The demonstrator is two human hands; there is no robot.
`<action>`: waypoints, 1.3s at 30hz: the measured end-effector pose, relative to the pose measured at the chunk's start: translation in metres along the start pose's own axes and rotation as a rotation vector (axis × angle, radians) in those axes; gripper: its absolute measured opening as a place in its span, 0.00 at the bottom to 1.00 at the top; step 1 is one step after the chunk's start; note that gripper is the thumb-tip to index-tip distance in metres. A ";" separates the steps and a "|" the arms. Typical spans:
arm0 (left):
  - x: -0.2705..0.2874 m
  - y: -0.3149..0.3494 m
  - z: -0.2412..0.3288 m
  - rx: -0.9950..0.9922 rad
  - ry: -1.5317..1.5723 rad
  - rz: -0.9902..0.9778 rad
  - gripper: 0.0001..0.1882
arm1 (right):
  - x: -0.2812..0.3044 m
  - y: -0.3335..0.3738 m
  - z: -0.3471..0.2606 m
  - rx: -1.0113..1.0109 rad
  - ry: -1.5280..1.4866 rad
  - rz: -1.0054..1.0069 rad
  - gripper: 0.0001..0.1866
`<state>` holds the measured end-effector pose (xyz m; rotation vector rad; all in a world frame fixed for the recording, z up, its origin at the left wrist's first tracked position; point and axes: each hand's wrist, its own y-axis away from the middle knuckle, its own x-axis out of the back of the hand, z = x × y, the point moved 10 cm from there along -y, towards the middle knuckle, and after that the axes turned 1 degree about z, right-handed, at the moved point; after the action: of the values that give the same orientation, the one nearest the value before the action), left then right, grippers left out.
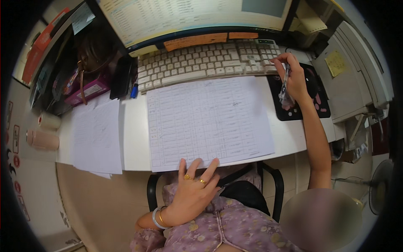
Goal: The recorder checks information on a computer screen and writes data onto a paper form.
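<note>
In the head view, my left hand (191, 199) has its fingers spread, tips at the near edge of the thin ruled sheet (210, 122), by the desk's (136, 134) front edge. My right hand (296, 82) curls round a slim grey-white object (284, 95), kind unclear, beside the blocky-keyed keyboard (201, 63). Smooth white strips separate the sheet from loose papers (96, 138) leftward and the flat black mat (283, 114) rightward.
</note>
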<state>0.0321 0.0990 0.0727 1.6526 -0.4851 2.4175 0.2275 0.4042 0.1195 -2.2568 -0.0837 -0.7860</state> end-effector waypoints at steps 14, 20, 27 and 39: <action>-0.002 0.004 0.000 -0.004 0.000 -0.031 0.17 | 0.001 -0.009 0.020 0.070 0.064 0.002 0.09; -0.001 0.001 0.000 0.020 -0.011 -0.062 0.15 | -0.003 -0.015 0.005 0.128 0.194 -0.050 0.08; 0.000 0.002 -0.001 0.025 -0.007 -0.051 0.15 | 0.011 -0.003 0.000 0.092 0.320 -0.114 0.06; -0.003 0.005 -0.003 0.007 0.000 -0.029 0.16 | -0.022 -0.003 -0.022 0.153 0.146 -0.133 0.10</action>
<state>0.0292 0.0950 0.0684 1.6513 -0.4501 2.4006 0.1974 0.3957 0.1210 -2.0602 -0.2195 -0.9785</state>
